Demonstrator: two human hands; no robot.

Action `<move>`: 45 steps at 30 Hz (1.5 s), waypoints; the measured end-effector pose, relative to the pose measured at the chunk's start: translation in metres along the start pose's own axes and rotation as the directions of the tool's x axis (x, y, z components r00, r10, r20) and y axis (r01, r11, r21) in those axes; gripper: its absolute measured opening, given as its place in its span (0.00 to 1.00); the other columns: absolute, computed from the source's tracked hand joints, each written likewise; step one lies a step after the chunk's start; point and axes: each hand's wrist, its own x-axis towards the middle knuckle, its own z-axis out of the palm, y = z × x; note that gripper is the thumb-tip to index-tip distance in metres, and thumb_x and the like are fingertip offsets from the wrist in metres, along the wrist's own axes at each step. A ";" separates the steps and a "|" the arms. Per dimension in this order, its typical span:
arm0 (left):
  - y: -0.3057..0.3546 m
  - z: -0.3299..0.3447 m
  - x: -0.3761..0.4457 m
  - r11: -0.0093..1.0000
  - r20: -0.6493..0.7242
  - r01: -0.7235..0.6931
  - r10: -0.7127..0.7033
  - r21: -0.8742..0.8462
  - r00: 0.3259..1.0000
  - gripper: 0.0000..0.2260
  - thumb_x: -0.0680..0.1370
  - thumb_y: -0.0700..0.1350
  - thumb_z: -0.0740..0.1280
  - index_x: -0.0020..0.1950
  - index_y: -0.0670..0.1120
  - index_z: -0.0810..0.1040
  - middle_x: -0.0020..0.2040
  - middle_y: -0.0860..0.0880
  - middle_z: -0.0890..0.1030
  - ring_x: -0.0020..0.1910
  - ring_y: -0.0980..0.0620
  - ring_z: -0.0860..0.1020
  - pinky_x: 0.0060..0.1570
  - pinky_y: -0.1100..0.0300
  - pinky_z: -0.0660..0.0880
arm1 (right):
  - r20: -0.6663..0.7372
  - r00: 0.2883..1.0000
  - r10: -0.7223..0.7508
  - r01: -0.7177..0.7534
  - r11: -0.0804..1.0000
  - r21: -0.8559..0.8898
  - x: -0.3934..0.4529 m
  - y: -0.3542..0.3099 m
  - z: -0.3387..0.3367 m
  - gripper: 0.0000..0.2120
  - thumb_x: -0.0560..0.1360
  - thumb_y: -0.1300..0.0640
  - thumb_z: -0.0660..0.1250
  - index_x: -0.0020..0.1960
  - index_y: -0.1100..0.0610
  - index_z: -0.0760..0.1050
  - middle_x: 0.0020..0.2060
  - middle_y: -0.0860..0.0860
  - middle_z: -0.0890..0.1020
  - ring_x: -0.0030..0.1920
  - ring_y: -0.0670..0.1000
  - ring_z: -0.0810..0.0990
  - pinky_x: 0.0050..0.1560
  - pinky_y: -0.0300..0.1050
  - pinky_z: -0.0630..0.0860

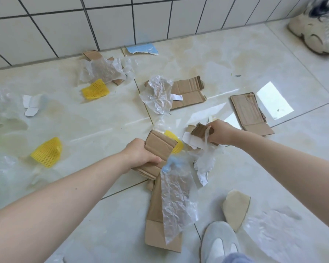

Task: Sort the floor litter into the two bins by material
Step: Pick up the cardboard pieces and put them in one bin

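At six o'clock, the left hand (141, 154) clamps cardboard strips (159, 149) with clear film (177, 202) dangling; the right hand (219, 132) grips mixed scraps (199, 137). Materials could end up in one bin. More litter (186, 92) lies at twelve; bins unseen.

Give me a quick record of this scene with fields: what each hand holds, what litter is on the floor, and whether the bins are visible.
left hand: grips folded cardboard pieces
right hand: grips a cardboard scrap with white paper and thin plastic
floor litter: yellow foam nets, clear plastic film, flat cardboard, blue-faced scrap by the wall
bins: not in view
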 end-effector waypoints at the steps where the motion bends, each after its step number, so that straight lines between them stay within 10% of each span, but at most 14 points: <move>1: -0.001 0.004 0.000 1.000 -0.004 -0.001 0.001 0.028 1.000 0.16 0.61 0.45 0.80 0.46 0.44 0.83 0.46 0.46 0.85 0.46 0.47 0.83 0.52 0.51 0.80 | 0.001 1.000 0.000 0.000 1.000 0.007 0.000 0.000 0.002 0.06 0.72 0.60 0.63 0.44 0.62 0.76 0.38 0.56 0.76 0.40 0.57 0.72 0.29 0.40 0.67; 9: 0.003 0.039 -0.012 0.927 -0.061 -0.034 0.061 0.375 0.996 0.21 0.59 0.49 0.80 0.46 0.44 0.80 0.53 0.43 0.79 0.52 0.43 0.79 0.50 0.55 0.77 | -0.114 0.993 -0.013 0.020 0.998 0.061 -0.003 -0.008 0.003 0.09 0.73 0.61 0.60 0.45 0.63 0.78 0.36 0.56 0.77 0.38 0.56 0.74 0.28 0.41 0.68; 20: -0.003 -0.003 -0.022 0.998 -0.042 -0.046 0.048 0.037 0.998 0.18 0.60 0.41 0.80 0.49 0.43 0.82 0.45 0.45 0.85 0.45 0.47 0.83 0.47 0.53 0.80 | -0.405 0.910 -0.094 0.167 0.975 0.149 -0.008 -0.034 -0.013 0.04 0.70 0.59 0.63 0.38 0.59 0.74 0.34 0.56 0.77 0.44 0.62 0.76 0.37 0.47 0.69; 29: -0.025 -0.069 -0.050 0.996 -0.320 -0.076 0.085 0.039 0.944 0.17 0.65 0.41 0.78 0.51 0.45 0.80 0.48 0.45 0.84 0.48 0.45 0.81 0.50 0.53 0.78 | -0.653 0.723 -0.227 0.379 0.920 0.100 -0.026 -0.092 -0.015 0.08 0.74 0.59 0.63 0.43 0.64 0.74 0.39 0.55 0.73 0.44 0.55 0.67 0.45 0.44 0.59; 45: -0.091 -0.175 -0.120 0.983 -0.695 -0.100 -0.037 -0.156 0.718 0.17 0.68 0.40 0.73 0.56 0.47 0.76 0.50 0.48 0.81 0.51 0.45 0.78 0.47 0.57 0.73 | -0.361 0.800 -0.480 0.579 0.774 0.254 -0.075 -0.238 0.045 0.04 0.72 0.62 0.64 0.42 0.63 0.72 0.29 0.49 0.70 0.32 0.52 0.70 0.32 0.51 0.72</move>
